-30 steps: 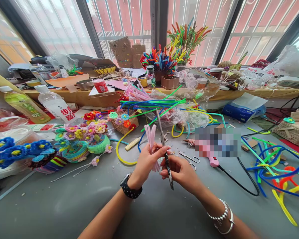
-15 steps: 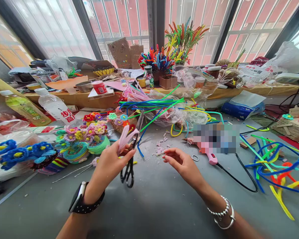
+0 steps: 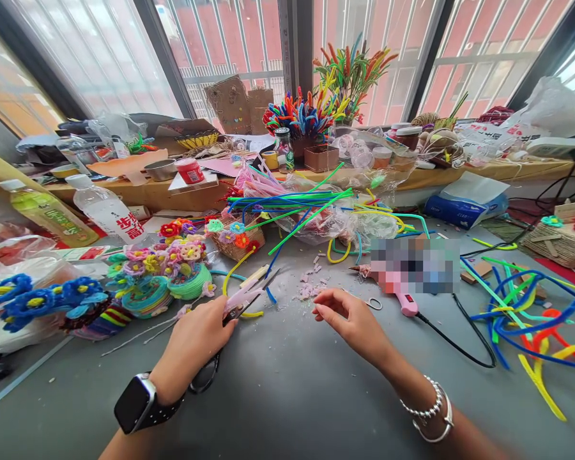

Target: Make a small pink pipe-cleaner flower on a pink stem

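Black-handled scissors [image 3: 259, 295] are in my left hand [image 3: 194, 345], low over the grey table. Pale pink fuzzy strips [image 3: 241, 298] stick out from the same grip beside the blades. One scissor loop shows below the palm; the fingers round it are mostly hidden. My right hand [image 3: 352, 321] rests by the table with its fingers loosely curved and a gap at the thumb, nothing visible in it. Just beyond it lie small pink clippings [image 3: 310, 289]. A yellow pipe cleaner [image 3: 230, 275] curves behind the scissors.
Flower pots of pipe cleaners [image 3: 189, 278] stand at left, near two bottles [image 3: 110, 211]. Green and blue pipe cleaners [image 3: 292, 201] lie on plastic bags at the back. A pink glue gun [image 3: 397, 295] with a black cord sits at right, near tangled pipe cleaners [image 3: 531, 319].
My left hand has moved down and left with the scissors and pink strips, and the scissors have tipped from near upright to a low slant. My right hand has hardly moved.
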A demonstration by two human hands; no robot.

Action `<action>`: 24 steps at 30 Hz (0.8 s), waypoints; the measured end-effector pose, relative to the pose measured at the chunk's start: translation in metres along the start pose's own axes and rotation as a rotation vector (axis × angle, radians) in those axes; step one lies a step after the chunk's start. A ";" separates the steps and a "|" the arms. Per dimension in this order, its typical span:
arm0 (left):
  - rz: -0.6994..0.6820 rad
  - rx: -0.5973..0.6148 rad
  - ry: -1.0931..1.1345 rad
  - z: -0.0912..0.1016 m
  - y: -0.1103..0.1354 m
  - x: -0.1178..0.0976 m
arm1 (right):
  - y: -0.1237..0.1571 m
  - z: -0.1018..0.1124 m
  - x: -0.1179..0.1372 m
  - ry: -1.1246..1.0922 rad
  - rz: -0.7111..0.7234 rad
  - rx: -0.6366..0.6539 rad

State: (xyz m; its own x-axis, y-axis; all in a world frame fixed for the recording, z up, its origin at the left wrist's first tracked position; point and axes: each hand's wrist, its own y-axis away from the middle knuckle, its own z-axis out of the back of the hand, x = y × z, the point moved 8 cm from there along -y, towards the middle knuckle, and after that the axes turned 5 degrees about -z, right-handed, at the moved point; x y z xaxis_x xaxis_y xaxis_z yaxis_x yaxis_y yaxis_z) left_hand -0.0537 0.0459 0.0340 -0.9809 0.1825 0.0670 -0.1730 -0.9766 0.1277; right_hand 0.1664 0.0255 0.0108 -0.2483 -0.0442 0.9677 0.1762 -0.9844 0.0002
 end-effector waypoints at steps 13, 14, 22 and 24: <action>0.035 -0.093 -0.164 -0.010 -0.026 -0.003 | -0.002 0.006 0.000 0.111 0.042 -0.068; 0.031 -0.096 -0.167 -0.008 -0.027 -0.004 | -0.002 0.006 0.000 0.125 0.045 -0.071; -0.109 -0.280 0.160 0.028 -0.023 -0.047 | -0.002 0.004 0.005 0.152 0.114 -0.062; -0.397 -0.139 0.438 0.024 -0.023 -0.084 | -0.002 0.006 0.007 0.141 0.124 -0.069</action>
State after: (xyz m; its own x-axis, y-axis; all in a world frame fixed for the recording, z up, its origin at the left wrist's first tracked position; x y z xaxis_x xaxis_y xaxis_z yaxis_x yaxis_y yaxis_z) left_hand 0.0351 0.0559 0.0488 -0.7791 0.5014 -0.3765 -0.5144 -0.8544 -0.0734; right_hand 0.1704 0.0283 0.0195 -0.3602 -0.1846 0.9144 0.1492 -0.9790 -0.1389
